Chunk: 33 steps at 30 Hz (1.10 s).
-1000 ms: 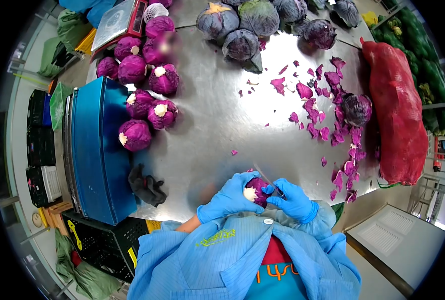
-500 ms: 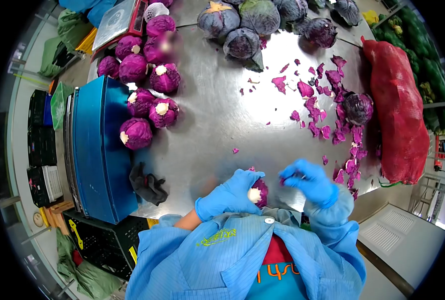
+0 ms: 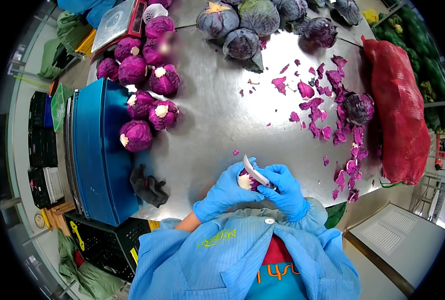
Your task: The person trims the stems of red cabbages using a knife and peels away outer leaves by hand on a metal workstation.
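Near the front edge of the steel table, my gloved left hand (image 3: 223, 194) is wrapped round a red cabbage (image 3: 244, 182), its pale cut stem end facing up. My right hand (image 3: 287, 192), also in a blue glove, is closed on a small curved knife (image 3: 253, 171). The blade lies over the top of the cabbage and points away from me. Most of the knife's handle is hidden in the fingers, and much of the cabbage is covered by my hands.
Several trimmed cabbages (image 3: 136, 135) stand on the left beside a blue box (image 3: 95, 150) and a dark cloth (image 3: 147, 186). Untrimmed cabbages (image 3: 241, 43) sit at the back. Purple leaf scraps (image 3: 352, 165) and a red mesh sack (image 3: 400, 115) lie on the right.
My right hand has moved left from beside the cabbage onto it, and the knife blade now shows across its top. The left hand still holds the cabbage.
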Each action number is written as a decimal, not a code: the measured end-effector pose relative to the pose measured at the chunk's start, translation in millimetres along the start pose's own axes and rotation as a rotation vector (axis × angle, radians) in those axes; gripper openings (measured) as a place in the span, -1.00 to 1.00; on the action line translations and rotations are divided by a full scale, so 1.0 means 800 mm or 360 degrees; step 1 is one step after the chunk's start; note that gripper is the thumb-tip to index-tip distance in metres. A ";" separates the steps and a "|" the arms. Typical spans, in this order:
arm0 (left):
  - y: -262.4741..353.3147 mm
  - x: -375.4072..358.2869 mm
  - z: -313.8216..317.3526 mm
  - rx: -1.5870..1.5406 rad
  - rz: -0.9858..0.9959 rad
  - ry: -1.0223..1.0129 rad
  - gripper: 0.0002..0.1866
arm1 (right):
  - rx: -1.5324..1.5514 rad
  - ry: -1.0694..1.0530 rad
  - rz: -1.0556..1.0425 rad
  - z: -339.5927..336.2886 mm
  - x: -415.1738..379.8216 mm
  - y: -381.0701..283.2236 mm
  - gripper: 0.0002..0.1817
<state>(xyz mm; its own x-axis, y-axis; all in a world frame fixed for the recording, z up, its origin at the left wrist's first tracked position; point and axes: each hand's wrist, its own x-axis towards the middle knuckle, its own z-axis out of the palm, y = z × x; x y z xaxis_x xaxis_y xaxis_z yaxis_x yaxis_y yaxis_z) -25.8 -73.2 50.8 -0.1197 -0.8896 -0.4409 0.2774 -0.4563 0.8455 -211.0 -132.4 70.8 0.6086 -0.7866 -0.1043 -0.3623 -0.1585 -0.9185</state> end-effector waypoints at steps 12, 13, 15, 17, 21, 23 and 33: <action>-0.001 -0.003 0.008 0.0652 0.0075 -0.0005 -0.05 | 0.0197 -0.0319 0.0108 -0.019 -0.011 0.031 -0.65; -0.005 -0.003 0.007 0.0796 0.0112 0.0009 -0.05 | 0.0158 -0.0403 0.0191 -0.024 -0.010 0.033 -0.66; 0.007 0.000 0.006 0.0999 -0.0010 -0.0165 0.00 | 0.0129 -0.0562 0.0331 -0.035 -0.007 0.043 -0.67; 0.013 -0.001 0.007 0.1137 -0.0042 -0.0240 0.04 | 0.0171 -0.0642 0.0378 -0.040 -0.002 0.044 -0.67; 0.009 0.005 0.005 0.1456 -0.0011 -0.0320 0.11 | 0.0704 -0.0388 0.0494 -0.065 0.017 0.011 -0.67; 0.003 0.005 0.002 0.1403 -0.0061 -0.0319 0.10 | 0.0710 -0.0003 0.0473 -0.077 0.036 -0.005 -0.64; -0.013 0.007 -0.011 -0.0094 -0.0307 -0.0328 -0.24 | -0.0097 -0.0453 0.0072 -0.029 0.029 -0.006 -0.48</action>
<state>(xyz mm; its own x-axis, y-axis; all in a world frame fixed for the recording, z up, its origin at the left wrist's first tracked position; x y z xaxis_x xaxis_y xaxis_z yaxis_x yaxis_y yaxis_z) -20.6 -73.6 37.0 -0.3654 -0.7748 -0.5159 0.2852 -0.6208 0.7303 -212.1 -163.7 81.6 0.7614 -0.5957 -0.2556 -0.4301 -0.1693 -0.8868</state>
